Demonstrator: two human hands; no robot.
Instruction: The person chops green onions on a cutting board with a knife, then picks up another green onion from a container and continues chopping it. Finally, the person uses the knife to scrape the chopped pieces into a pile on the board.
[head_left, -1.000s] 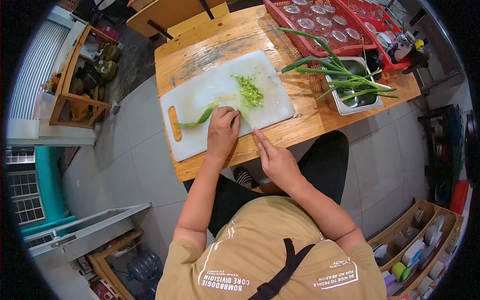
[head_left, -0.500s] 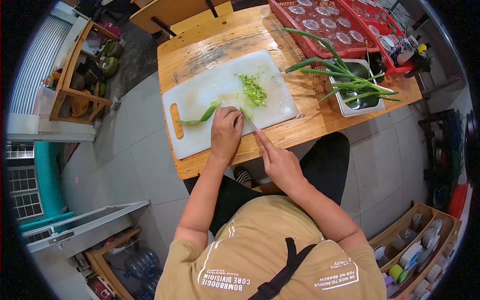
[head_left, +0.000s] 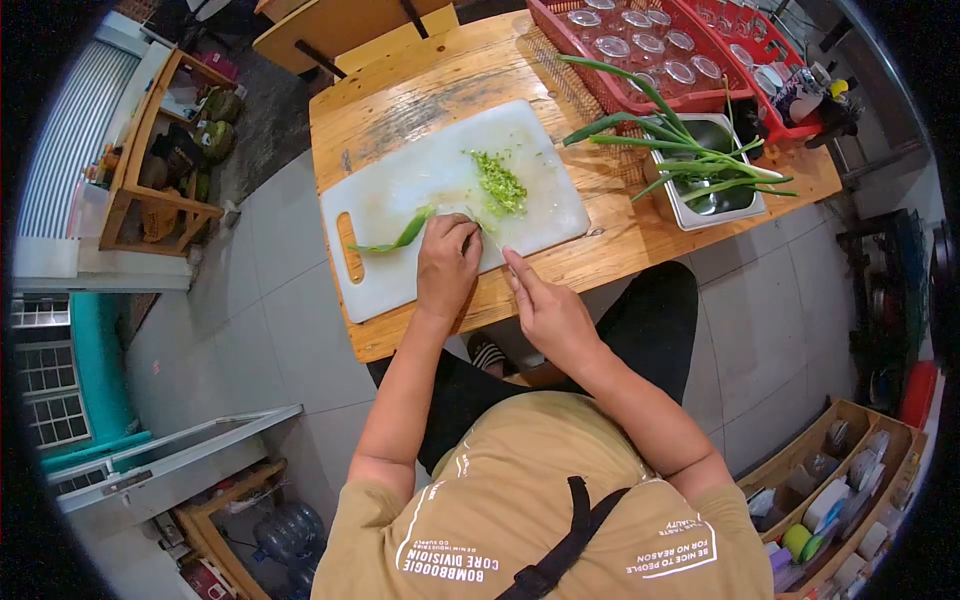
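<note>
A white cutting board (head_left: 400, 175) lies on the wooden table. My left hand (head_left: 447, 262) presses a green onion (head_left: 408, 232) against it, fingers curled over the stalk. The green leaf end sticks out to the left, towards the board's handle slot. In my right hand (head_left: 552, 312) is a knife (head_left: 492, 236), its index finger stretched along the top of the blade. The blade sits at the cut end, close to my left fingertips. A pile of chopped green onion (head_left: 498, 183) lies just beyond the knife.
At the right, a metal container (head_left: 722, 212) holds whole green onions (head_left: 690, 150) that hang over its rim. Behind it, a red basket (head_left: 610, 88) is full of upturned glasses (head_left: 648, 48). Another red basket (head_left: 790, 128) with cups stands farther right. A wooden box (head_left: 770, 470) sits at lower right.
The whole view has shifted slightly. My right hand and the knife have moved a little up and left relative to the board; my left hand keeps its hold on the green onion.
</note>
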